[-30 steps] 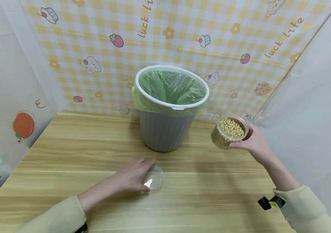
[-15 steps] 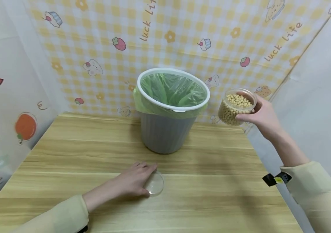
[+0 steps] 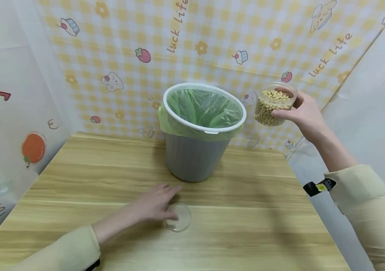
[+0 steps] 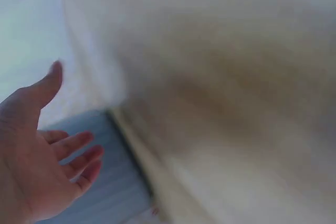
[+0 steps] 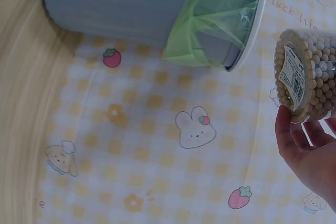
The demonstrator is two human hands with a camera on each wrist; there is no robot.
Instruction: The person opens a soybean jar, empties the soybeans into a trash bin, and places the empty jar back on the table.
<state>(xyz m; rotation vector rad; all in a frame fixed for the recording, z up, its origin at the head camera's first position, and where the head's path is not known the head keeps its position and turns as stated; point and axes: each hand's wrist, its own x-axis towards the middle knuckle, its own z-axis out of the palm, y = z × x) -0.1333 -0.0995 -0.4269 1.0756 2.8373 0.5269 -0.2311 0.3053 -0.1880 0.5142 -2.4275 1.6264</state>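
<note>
You get bright, even, soft light in the head view, with no harsh glare. The waste bin (image 3: 203, 131) throws a faint, diffuse shadow onto the table (image 3: 253, 226) towards you and to the right, so the light seems to come from above and behind it. Straight edges bow near the borders of this wide view. Your left wrist view is heavily motion-blurred: only the left hand (image 4: 37, 156) reads clearly. Your right wrist view is sharp at the jar of beans (image 5: 307, 74), smeared along the left edge.
</note>
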